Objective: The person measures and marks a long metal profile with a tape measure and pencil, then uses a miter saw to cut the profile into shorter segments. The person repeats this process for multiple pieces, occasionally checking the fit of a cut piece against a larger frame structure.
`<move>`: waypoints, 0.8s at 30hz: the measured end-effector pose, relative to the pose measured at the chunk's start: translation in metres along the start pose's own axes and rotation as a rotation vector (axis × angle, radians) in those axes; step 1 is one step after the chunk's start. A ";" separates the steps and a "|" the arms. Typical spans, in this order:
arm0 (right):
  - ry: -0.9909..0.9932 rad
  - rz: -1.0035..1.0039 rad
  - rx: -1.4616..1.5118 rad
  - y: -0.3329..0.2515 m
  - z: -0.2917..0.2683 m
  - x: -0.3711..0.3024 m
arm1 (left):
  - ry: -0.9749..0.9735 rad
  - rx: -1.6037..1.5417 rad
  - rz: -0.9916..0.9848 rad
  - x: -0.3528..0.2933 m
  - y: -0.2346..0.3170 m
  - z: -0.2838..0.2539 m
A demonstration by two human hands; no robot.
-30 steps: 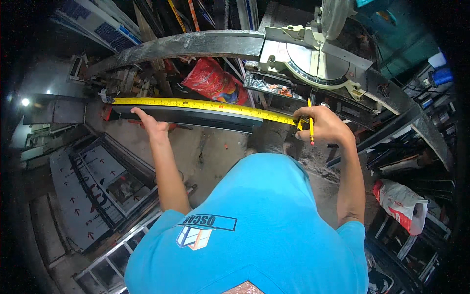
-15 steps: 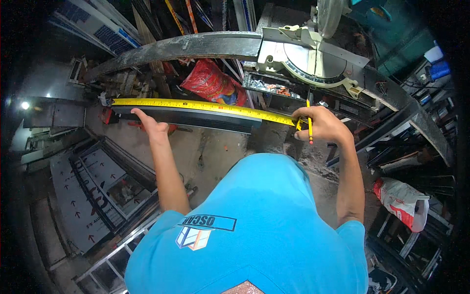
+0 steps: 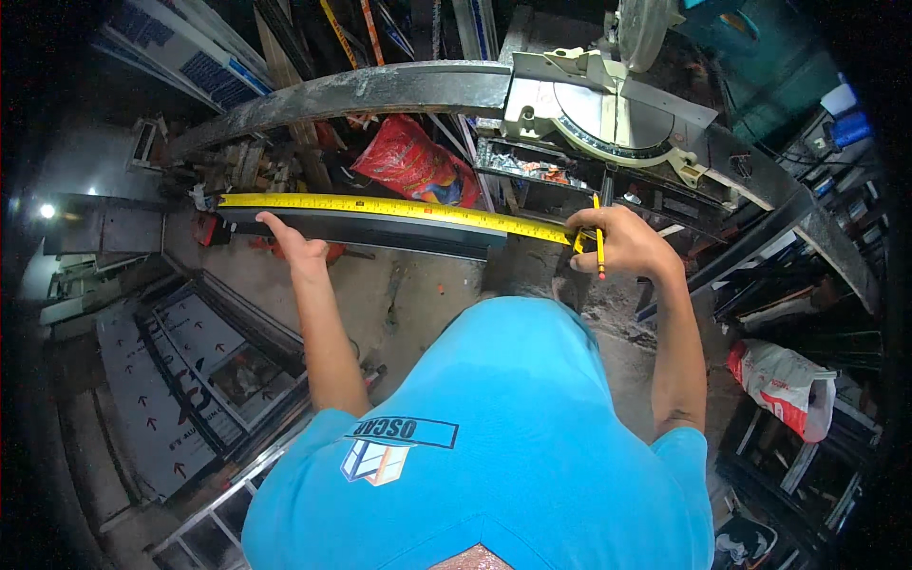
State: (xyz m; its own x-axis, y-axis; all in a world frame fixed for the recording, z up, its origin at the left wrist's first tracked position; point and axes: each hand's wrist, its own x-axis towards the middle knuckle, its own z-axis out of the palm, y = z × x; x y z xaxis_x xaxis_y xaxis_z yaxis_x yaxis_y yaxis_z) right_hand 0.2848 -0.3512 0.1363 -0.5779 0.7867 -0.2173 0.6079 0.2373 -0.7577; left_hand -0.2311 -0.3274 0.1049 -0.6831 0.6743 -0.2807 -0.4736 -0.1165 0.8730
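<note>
A long dark metal profile [image 3: 408, 237] lies crosswise in front of me. My left hand [image 3: 302, 249] holds it near its left part, thumb stretched along its near side; the other fingers are mostly hidden behind it. Along the profile's upper edge runs the extended yellow blade of a tape measure [image 3: 418, 208], reaching beyond the profile's right end. My right hand [image 3: 632, 242] is closed around the tape measure's case, which the fingers largely cover. A yellow pencil [image 3: 600, 249] with a pink eraser is also held in the right hand's fingers, pointing away from me.
Beyond the right hand, a miter saw [image 3: 608, 114] stands on a dark bench beam [image 3: 408, 90]. A red bag [image 3: 413, 161] sits behind the profile. Printed sheets and frames [image 3: 180, 389] lie at left, a ladder [image 3: 218, 522] below them. A white-and-red plastic bag [image 3: 784, 385] is at right.
The view has shifted very slightly. Both hands, the profile, the tape measure and the pencil keep practically the same places.
</note>
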 end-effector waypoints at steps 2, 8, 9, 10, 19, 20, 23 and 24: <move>-0.007 0.037 0.007 -0.008 0.003 0.001 | -0.022 -0.004 -0.021 0.006 0.001 -0.004; 0.082 0.011 -0.037 -0.006 0.022 -0.001 | -0.086 0.066 -0.019 0.025 -0.003 0.000; 0.107 0.012 -0.037 -0.002 0.026 -0.003 | -0.106 0.079 -0.014 0.023 -0.002 0.006; 0.122 -0.002 -0.063 0.003 0.030 -0.006 | -0.134 0.092 -0.017 0.018 -0.003 0.012; 0.392 0.128 0.366 0.003 0.070 -0.056 | -0.689 0.275 -0.194 0.024 -0.003 0.043; 0.422 0.145 0.376 0.007 0.074 -0.065 | -0.724 0.332 -0.190 0.019 -0.007 0.049; 0.507 0.237 0.429 0.026 0.074 -0.084 | -0.908 0.353 -0.206 0.020 -0.026 0.060; 0.535 0.283 0.455 0.035 0.073 -0.093 | -0.956 0.375 -0.207 0.017 -0.033 0.068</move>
State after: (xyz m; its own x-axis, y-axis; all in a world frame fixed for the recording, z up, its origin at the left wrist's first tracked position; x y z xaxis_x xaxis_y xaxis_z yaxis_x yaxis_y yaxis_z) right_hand 0.3199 -0.4578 0.0848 -0.0197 0.9794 -0.2008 0.3424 -0.1821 -0.9217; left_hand -0.1895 -0.2625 0.0979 0.1934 0.9697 -0.1493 -0.2168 0.1906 0.9574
